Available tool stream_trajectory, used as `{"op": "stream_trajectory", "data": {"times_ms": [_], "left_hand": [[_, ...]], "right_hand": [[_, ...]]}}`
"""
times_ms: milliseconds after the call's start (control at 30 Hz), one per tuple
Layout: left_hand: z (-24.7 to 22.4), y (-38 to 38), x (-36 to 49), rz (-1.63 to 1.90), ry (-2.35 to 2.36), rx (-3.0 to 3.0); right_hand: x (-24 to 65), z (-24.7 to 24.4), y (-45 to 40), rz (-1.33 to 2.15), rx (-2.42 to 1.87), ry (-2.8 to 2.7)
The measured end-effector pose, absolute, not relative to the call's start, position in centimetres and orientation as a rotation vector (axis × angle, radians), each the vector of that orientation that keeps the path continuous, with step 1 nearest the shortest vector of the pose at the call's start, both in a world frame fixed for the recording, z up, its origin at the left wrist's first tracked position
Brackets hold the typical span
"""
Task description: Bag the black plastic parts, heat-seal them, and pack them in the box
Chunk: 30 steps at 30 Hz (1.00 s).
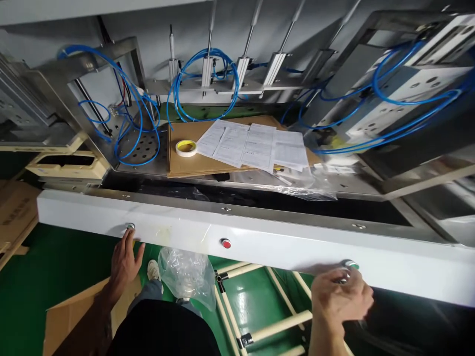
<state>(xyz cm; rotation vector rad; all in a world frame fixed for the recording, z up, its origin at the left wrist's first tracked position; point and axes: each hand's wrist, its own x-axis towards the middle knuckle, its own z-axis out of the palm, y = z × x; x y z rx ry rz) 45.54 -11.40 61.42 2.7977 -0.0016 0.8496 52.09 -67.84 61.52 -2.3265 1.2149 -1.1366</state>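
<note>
My left hand [126, 262] reaches up to the front of a white panel [285, 252]. Its fingers are stretched out, the thumb stands apart, and a fingertip touches a round push button [130, 226] that it partly covers. At the panel's right side my right hand [341, 296] is curled closed just below a green push button [351, 264]. A small shiny spot shows between its fingers; blur hides what it is. Between the hands, a red push button [226, 243] sits on the panel, touched by neither.
Behind the panel, paper sheets [256, 143] and a tape roll [186, 148] lie on cardboard [208, 165]. Blue air hoses [237, 91] loop around upright cylinders [274, 68]. Below are a clear plastic bag [187, 277] and a pipe frame [278, 327] on the green floor.
</note>
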Motion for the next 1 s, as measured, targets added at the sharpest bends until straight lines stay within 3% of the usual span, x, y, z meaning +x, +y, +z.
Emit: {"op": "stream_trajectory", "data": {"times_ms": [200,367,433,633,1000], "left_hand": [[63.5,-11.0,45.1,0.911,0.070,2.649],[66.4,-11.2,48.2,0.939,-0.101,2.661],[67.0,-11.6,49.6,0.922,-0.220,2.710],[66.8,-12.0,50.4,0.947,-0.359,2.765],[65.7,-11.1,51.6,0.950,-0.534,2.642]], "right_hand": [[50.5,62.2,-62.3,-1.192,-2.403,1.067],[52.7,66.1,-48.7,-0.980,-2.574,-0.005],[55.6,68.8,-44.4,-0.844,-2.627,-0.186],[65.2,73.5,-40.9,-0.364,-2.740,-0.267],[68.2,71.9,-42.7,-0.102,-2.625,0.279]]}}
